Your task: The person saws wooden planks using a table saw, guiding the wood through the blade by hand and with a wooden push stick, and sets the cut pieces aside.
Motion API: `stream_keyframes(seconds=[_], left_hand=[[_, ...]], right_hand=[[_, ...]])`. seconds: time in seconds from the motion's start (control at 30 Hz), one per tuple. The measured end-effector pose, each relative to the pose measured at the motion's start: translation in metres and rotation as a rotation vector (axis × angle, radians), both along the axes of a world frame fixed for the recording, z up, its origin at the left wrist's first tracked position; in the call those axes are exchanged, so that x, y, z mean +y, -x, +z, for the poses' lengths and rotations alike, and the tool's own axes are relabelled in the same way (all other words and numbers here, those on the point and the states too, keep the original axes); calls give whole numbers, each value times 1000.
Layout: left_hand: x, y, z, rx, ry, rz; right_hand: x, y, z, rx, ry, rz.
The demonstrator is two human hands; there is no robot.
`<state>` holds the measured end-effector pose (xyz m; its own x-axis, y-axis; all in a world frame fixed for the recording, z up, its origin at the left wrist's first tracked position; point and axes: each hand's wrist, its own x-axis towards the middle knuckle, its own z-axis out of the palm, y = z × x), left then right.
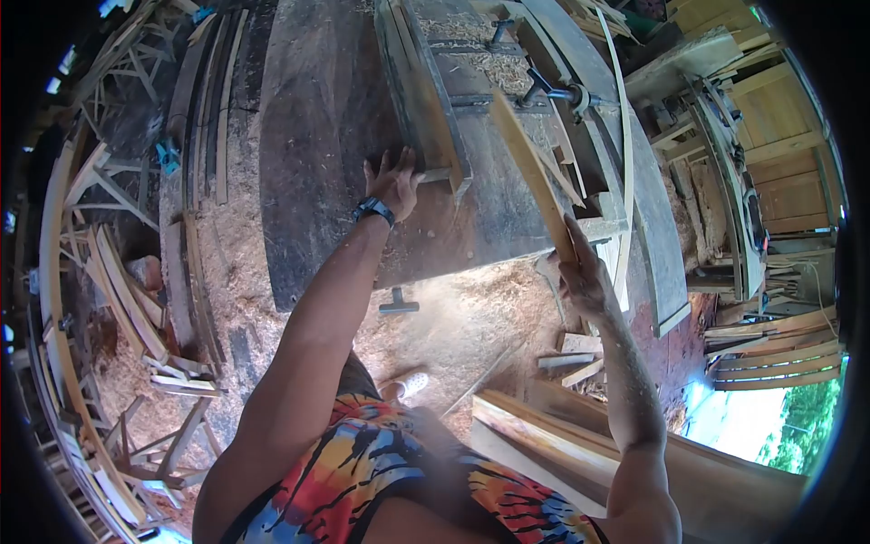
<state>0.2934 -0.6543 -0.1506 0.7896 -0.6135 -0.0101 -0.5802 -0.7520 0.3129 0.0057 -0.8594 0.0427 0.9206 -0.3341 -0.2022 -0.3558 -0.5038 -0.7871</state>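
My left hand (395,186), with a watch (373,211) on the wrist, lies with fingers spread on the dark worktable (317,136). It is beside the near end of an upright wooden fence (444,118), and a short stick (436,174) shows just right of it. I cannot tell whether the hand touches that stick. My right hand (584,276) is closed round the near end of a long, narrow wooden strip (530,168). The strip slants up and away to the left over the table's right part.
Blue-handled clamps (544,89) sit at the table's far right, with wood shavings (494,68) nearby. A thin pale batten (625,136) runs along the right. Boards (562,435) lie near my right side. Sawdust (453,313) covers the floor; curved wood pieces (131,299) stand at left.
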Motion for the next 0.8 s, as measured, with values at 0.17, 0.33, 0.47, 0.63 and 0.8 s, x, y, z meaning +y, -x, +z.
stream_keyframes(seconds=[0.17, 0.33, 0.47, 0.63, 0.8], left_hand=[[-4, -17, 3, -1, -49, -13], [-6, -35, 0, -3, -10, -24], [-7, -46, 2, 38, -14, -44], [-9, -57, -1, 4, 10, -59], [-10, -68, -6, -22, 64, -78]], right_hand=[[44, -2, 46, 27, 219, 174], [68, -32, 45, 157, 459, 193], [87, -56, 35, 195, 515, 157], [105, -82, 33, 258, 503, 89], [114, -104, 29, 269, 535, 19]])
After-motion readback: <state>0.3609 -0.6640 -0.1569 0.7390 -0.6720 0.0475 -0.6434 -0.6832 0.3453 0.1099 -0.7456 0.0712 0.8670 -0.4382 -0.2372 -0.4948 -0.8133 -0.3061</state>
